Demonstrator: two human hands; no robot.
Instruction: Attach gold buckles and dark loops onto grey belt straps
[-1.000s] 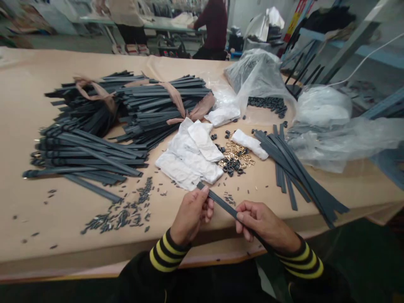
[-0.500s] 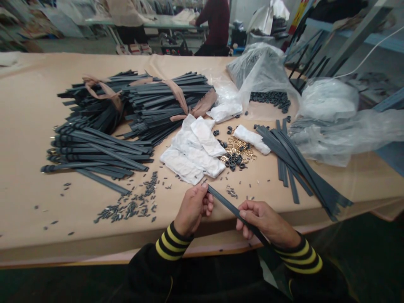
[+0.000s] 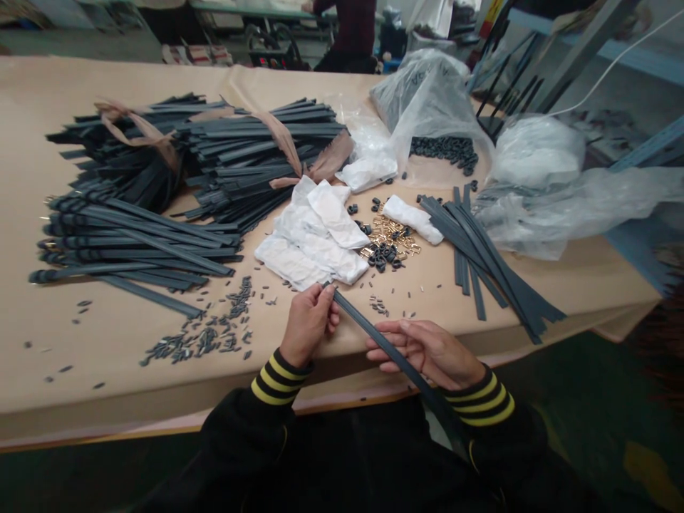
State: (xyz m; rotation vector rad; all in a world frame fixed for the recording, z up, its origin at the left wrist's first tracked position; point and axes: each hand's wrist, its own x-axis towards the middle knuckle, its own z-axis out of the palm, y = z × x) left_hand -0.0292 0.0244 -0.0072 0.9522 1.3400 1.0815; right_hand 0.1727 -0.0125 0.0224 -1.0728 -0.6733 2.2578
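Note:
My left hand (image 3: 310, 322) pinches one end of a dark grey strap (image 3: 364, 326) between thumb and fingers, just above the table's front edge. From there the strap slants down to the right, toward my lap. My right hand (image 3: 425, 349) is open with its fingers stretched out, and the strap passes across them without being gripped. White cloth-like packets (image 3: 313, 239) lie just beyond my left hand. Gold buckles (image 3: 392, 234) and black loops (image 3: 385, 256) are heaped beyond both hands. Loose dark straps (image 3: 481, 249) fan out to the right.
Tied strap bundles (image 3: 261, 153) and straps with fitted buckles (image 3: 139, 246) cover the left side. Small dark pieces (image 3: 206, 331) are scattered in front of them. A plastic bag (image 3: 427, 100) of black loops stands behind, with more plastic bags (image 3: 561, 214) at right. People (image 3: 350, 32) are in the background.
My right hand has loosened its pinch on the strap and its fingers have straightened. My left hand still holds the end. The view has shifted, so the table's contents appear higher and farther left.

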